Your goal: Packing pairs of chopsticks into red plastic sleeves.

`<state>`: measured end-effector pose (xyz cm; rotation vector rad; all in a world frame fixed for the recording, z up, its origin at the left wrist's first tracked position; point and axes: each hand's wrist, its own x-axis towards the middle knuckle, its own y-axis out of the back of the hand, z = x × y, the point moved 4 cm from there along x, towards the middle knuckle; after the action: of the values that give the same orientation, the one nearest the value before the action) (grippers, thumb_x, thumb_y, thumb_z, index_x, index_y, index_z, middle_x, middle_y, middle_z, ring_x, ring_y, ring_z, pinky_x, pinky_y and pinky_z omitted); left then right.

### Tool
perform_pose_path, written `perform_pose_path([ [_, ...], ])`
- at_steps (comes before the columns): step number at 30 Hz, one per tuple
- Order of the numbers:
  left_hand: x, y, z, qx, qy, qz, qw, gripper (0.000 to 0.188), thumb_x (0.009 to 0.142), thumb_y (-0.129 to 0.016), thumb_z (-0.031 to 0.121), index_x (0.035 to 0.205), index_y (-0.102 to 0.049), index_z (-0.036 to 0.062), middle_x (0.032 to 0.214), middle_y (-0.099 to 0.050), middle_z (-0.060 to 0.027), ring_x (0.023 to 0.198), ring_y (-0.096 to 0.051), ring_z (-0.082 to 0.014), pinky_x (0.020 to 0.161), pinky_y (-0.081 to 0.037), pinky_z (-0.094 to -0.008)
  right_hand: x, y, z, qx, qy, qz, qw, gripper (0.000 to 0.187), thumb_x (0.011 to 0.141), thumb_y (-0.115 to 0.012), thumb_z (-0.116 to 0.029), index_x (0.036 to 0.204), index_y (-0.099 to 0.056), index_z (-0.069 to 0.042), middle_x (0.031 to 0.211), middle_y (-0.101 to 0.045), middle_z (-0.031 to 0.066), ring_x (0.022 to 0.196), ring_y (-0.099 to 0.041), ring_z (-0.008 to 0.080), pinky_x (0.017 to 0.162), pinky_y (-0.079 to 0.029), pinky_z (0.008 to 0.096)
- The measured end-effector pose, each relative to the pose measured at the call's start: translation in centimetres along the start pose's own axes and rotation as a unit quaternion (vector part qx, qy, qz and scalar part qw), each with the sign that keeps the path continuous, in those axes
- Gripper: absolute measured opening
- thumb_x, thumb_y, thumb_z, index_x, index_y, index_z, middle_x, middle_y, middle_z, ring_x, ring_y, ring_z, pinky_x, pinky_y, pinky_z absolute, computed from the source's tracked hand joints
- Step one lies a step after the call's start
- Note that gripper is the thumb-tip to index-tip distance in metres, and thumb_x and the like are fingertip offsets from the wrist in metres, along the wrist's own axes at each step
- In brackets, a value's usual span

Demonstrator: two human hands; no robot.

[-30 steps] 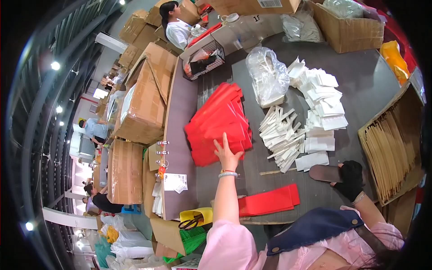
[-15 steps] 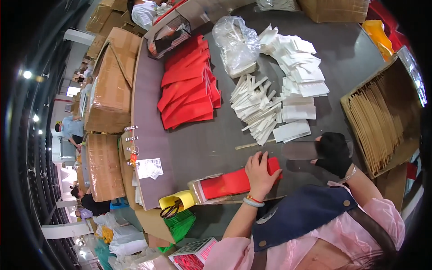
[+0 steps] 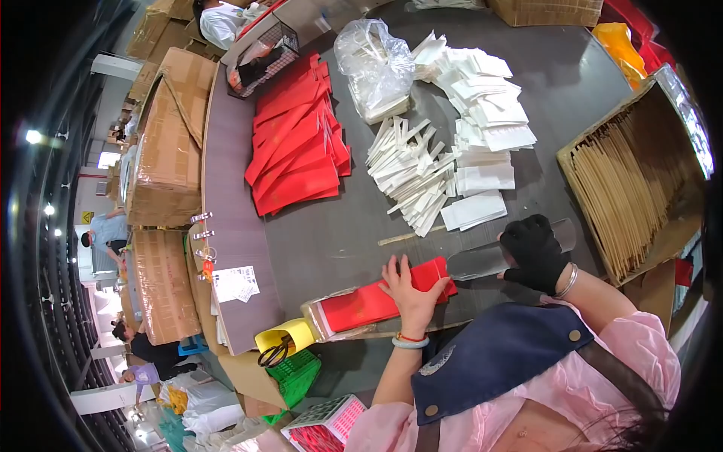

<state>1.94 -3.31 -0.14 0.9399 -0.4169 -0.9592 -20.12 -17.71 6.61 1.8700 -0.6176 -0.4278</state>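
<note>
My left hand (image 3: 412, 300) lies flat with spread fingers on the right end of a stack of long red envelopes (image 3: 354, 305) in a shallow cardboard tray. To its right, my right hand (image 3: 533, 252), in a black fingerless glove, grips a clear plastic sleeve (image 3: 476, 262). The sleeve's left end meets the right end of the red stack. Beyond my hands are a pile of narrow white folded strips (image 3: 422, 181) and a row of wider white paper pieces (image 3: 486, 113). Several more red envelopes (image 3: 297, 143) are fanned out at the left.
A carton of brown card pieces (image 3: 621, 196) stands at the right. A yellow holder with black scissors (image 3: 286, 341) sits at the tray's left end. At the back are a plastic bag (image 3: 373, 68) and a wire basket (image 3: 262, 60). Large cartons (image 3: 169, 143) line the table's left side.
My right hand has moved left with the clear sleeve, bringing its end to the red stack. My left hand stays on the stack, its fingers spread wider. The whole view has shifted slightly.
</note>
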Motion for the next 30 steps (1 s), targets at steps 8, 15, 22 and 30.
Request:
perform_pose_path([
  [8, 0.2, 0.1, 0.3, -0.011, -0.013, 0.004, 1.0, 0.098, 0.066, -0.083, 0.051, 0.139, -0.042, 0.0006, 0.148, -0.032, -0.0201, 0.139, -0.021, -0.0415, 0.112, -0.008, -0.0632, 2.8, -5.6, -2.8, 0.087, 0.067, -0.054, 0.993, 0.066, 0.061, -0.079, -0.049, 0.111, -0.062, -0.008, 0.108, -0.059, 0.0122, 0.104, -0.054, 0.0319, 0.097, -0.036, 0.0474],
  [15, 8.7, 0.5, 3.1, -0.032, -0.152, 0.088, 0.984, 0.049, 0.078, -0.074, 0.031, 0.116, -0.063, 0.0027, 0.125, -0.055, -0.0177, 0.116, -0.049, -0.0386, 0.099, -0.037, -0.0487, 1.8, -2.8, -0.2, 0.121, 0.055, 0.14, 0.981, 0.061, 0.064, -0.081, -0.039, 0.114, -0.061, -0.01, 0.111, -0.06, 0.0121, 0.107, -0.055, 0.0325, 0.095, -0.039, 0.045],
  [22, 11.9, 0.0, 2.3, 0.064, -0.184, 0.047, 0.98, 0.015, 0.082, -0.068, 0.022, 0.085, -0.073, 0.0081, 0.077, -0.066, -0.0082, 0.074, -0.062, -0.0286, 0.07, -0.049, -0.0399, -13.2, 4.1, 17.1, 0.007, -0.247, 0.354, 0.902, 0.041, 0.076, -0.074, -0.009, 0.115, -0.06, -0.004, 0.116, -0.061, 0.0153, 0.107, -0.058, 0.0322, 0.096, -0.045, 0.0404],
  [30, 9.9, 3.4, 3.3, -0.104, -0.077, 0.031, 0.991, 0.01, 0.077, -0.074, 0.012, 0.083, -0.074, 0.0042, 0.078, -0.066, -0.0107, 0.061, -0.062, -0.0187, 0.061, -0.05, -0.031, -23.6, 3.6, 28.5, -0.117, -0.461, 0.166, 0.864, 0.036, 0.087, -0.055, -0.016, 0.118, -0.059, 0.002, 0.12, -0.062, 0.0168, 0.116, -0.057, 0.0321, 0.097, -0.045, 0.0368],
])
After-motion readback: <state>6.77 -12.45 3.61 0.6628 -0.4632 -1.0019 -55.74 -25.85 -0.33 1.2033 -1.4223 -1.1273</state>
